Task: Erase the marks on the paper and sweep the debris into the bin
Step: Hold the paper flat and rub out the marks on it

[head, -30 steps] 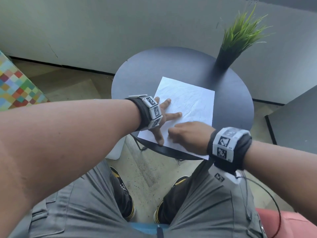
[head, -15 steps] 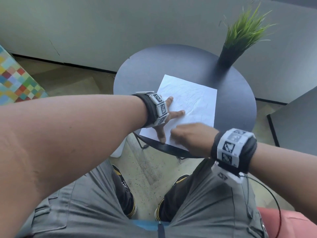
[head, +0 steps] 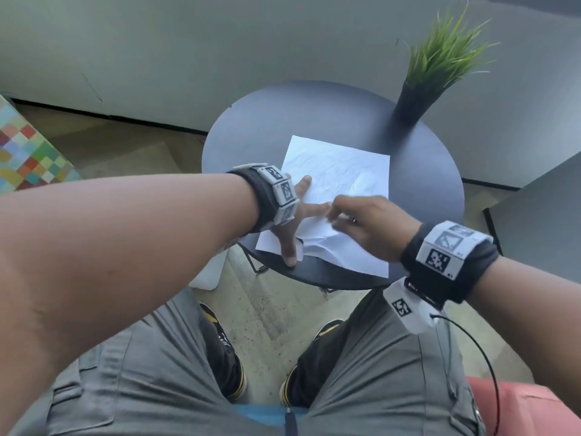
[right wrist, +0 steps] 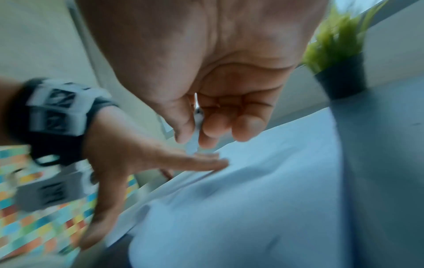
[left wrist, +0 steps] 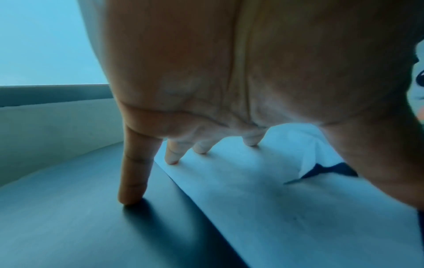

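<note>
A white sheet of paper with faint pencil scribbles lies on the round dark table; its near part is buckled up and creased. My left hand is spread, fingertips pressing the sheet's left side, thumb at the near edge. In the left wrist view the left hand's fingertips stand on the paper and one finger on the table. My right hand hovers over the crumpled part and pinches a small white eraser between thumb and fingers, just above the paper.
A potted green grass plant stands at the table's far right edge. A white bin sits on the floor under the table's left side, mostly hidden by my left arm. A dark surface lies at right, a multicoloured block at left.
My right hand moved up and left over the sheet toward the left hand's fingers. The paper's near part has buckled into creases. The left hand stays spread in place.
</note>
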The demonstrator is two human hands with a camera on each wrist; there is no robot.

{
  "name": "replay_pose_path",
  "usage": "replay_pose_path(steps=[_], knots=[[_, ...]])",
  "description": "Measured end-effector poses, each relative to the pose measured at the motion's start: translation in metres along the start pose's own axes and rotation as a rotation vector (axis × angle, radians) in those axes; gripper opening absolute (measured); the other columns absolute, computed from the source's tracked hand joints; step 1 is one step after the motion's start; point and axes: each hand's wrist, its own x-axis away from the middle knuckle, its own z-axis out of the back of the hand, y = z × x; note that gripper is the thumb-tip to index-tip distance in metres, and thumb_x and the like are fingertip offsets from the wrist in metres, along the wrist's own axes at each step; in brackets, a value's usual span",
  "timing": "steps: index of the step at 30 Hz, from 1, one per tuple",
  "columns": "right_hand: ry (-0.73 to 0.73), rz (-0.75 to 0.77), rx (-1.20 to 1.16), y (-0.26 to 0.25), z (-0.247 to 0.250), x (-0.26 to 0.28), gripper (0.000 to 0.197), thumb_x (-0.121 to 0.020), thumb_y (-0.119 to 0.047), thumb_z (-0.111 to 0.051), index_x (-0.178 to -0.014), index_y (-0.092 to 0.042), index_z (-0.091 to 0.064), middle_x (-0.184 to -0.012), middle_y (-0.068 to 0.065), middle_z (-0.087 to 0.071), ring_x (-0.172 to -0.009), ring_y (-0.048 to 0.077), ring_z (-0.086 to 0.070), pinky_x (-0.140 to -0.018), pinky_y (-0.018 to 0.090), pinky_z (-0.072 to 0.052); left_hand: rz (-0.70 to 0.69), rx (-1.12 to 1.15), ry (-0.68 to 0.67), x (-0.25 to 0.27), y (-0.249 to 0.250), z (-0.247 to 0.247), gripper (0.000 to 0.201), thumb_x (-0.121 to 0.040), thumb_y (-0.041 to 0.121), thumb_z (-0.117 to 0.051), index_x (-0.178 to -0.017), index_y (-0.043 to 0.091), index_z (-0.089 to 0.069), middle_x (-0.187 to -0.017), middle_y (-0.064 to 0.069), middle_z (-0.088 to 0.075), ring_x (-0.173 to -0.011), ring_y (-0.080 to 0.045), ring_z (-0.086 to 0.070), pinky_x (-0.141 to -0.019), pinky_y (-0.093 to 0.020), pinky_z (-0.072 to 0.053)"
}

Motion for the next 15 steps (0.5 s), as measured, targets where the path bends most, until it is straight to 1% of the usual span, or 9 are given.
replay_pose_path(steps=[2,3,5,6,7,10,13,14,15], knots=[[0.037,-0.114,0.018,0.018,0.009,-0.004,0.013,-0.094,-0.026,-0.058,-0.106,-0.023,-0.064,-0.098,0.000,-0.069,-0.089,0.020,-0.059,-0.079,0.030,-0.044,0.012,0.067,-0.003,0.002,-0.002,0.000,0.125,-0.047,0.088,-0.066,-0.140,0.063,0.015,-0.159,-0.003,0.026,-0.146,-0.045,0.003,-0.109,-0.069,-0.016],[0.016,-0.155,0.036,0.025,0.009,-0.004,0.014,-0.094,-0.027,-0.057,-0.106,-0.024,-0.063,-0.098,0.001,-0.068,-0.088,0.021,-0.057,-0.078,0.030,-0.043,0.016,0.122,0.006,0.002,-0.002,0.000,0.117,-0.053,0.088,-0.062,-0.142,0.062,0.010,-0.160,-0.002,0.022,-0.147,-0.043,0.003,-0.109,-0.067,-0.015],[-0.076,-0.201,0.079,0.034,0.003,-0.002,0.014,-0.095,-0.032,-0.055,-0.107,-0.028,-0.061,-0.100,0.004,-0.067,-0.090,0.024,-0.058,-0.081,0.033,-0.047,0.019,0.229,0.050,0.002,-0.001,-0.003,0.099,-0.066,0.086,-0.054,-0.145,0.059,-0.001,-0.162,0.000,0.014,-0.147,-0.039,0.002,-0.110,-0.066,-0.016],[-0.118,-0.213,0.106,0.034,-0.001,0.000,0.014,-0.095,-0.034,-0.054,-0.108,-0.030,-0.059,-0.102,0.004,-0.067,-0.092,0.025,-0.059,-0.082,0.036,-0.049,0.022,0.258,0.071,0.002,-0.001,-0.005,0.095,-0.069,0.085,-0.052,-0.146,0.058,-0.004,-0.162,0.001,0.013,-0.147,-0.038,0.003,-0.109,-0.066,-0.017],[-0.142,-0.212,0.135,0.032,-0.005,0.002,0.014,-0.096,-0.035,-0.051,-0.108,-0.032,-0.057,-0.103,0.004,-0.067,-0.092,0.026,-0.059,-0.082,0.038,-0.050,0.025,0.265,0.087,0.003,0.000,-0.008,0.095,-0.070,0.085,-0.052,-0.147,0.057,-0.003,-0.162,0.002,0.013,-0.147,-0.037,0.005,-0.108,-0.066,-0.020],[-0.139,-0.134,0.213,0.022,-0.012,0.007,0.015,-0.097,-0.033,-0.045,-0.109,-0.028,-0.052,-0.104,0.005,-0.065,-0.092,0.028,-0.057,-0.079,0.040,-0.049,0.029,0.224,0.110,0.004,0.004,-0.018,0.108,-0.065,0.084,-0.059,-0.148,0.054,0.004,-0.161,0.002,0.018,-0.147,-0.036,0.011,-0.107,-0.065,-0.023],[-0.270,0.056,0.252,-0.001,-0.024,0.013,0.014,-0.099,-0.031,-0.041,-0.107,-0.023,-0.049,-0.100,0.001,-0.061,-0.092,0.027,-0.056,-0.078,0.043,-0.049,0.033,0.202,0.093,0.004,0.005,-0.019,0.118,-0.060,0.083,-0.064,-0.146,0.055,0.010,-0.160,0.003,0.023,-0.146,-0.036,0.014,-0.106,-0.068,-0.020],[-0.307,0.104,0.259,-0.006,-0.026,0.013,0.012,-0.099,-0.030,-0.041,-0.106,-0.024,-0.048,-0.099,0.000,-0.060,-0.091,0.026,-0.056,-0.078,0.044,-0.049,0.034,0.184,0.085,0.003,0.004,-0.018,0.121,-0.057,0.084,-0.065,-0.145,0.055,0.012,-0.160,0.003,0.024,-0.146,-0.037,0.014,-0.105,-0.069,-0.020],[-0.319,0.115,0.276,-0.007,-0.024,0.010,0.011,-0.098,-0.029,-0.042,-0.107,-0.026,-0.048,-0.100,-0.002,-0.059,-0.092,0.025,-0.056,-0.079,0.044,-0.049,0.034,0.171,0.076,0.001,0.003,-0.016,0.124,-0.055,0.083,-0.067,-0.145,0.055,0.014,-0.159,0.002,0.024,-0.146,-0.038,0.014,-0.105,-0.070,-0.020]])
